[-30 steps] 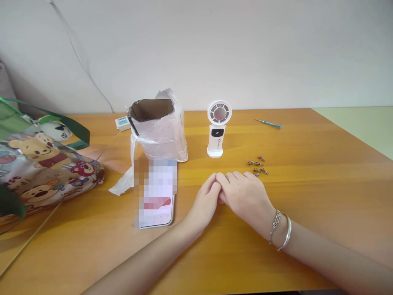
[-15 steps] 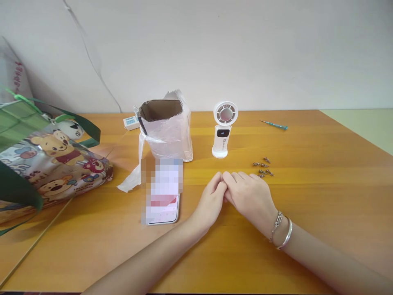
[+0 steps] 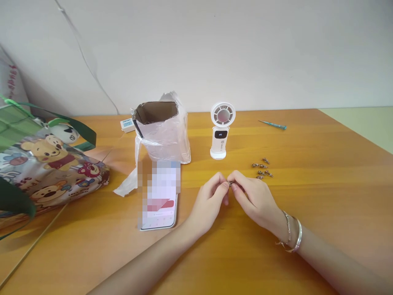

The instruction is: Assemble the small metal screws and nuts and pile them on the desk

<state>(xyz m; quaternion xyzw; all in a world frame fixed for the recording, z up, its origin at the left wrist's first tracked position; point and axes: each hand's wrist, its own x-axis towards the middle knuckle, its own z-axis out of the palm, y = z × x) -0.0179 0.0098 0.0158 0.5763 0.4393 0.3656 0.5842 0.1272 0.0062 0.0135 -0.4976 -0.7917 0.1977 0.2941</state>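
Observation:
My left hand and my right hand meet above the table, thumbs and forefingers pinched on one small metal screw. Most of that screw is covered by the fingertips. Just beyond my right hand, several similar small metal screws lie loosely grouped on the wood. A bracelet and a bangle circle my right wrist.
A white handheld fan stands upright on its base. Left of it are an open box in white plastic, a phone, a socket block and a cartoon bag. A screwdriver lies at the back right.
My right hand has turned and drawn back slightly, uncovering the screw between the fingertips. Both hands stay together. The view has shifted a little.

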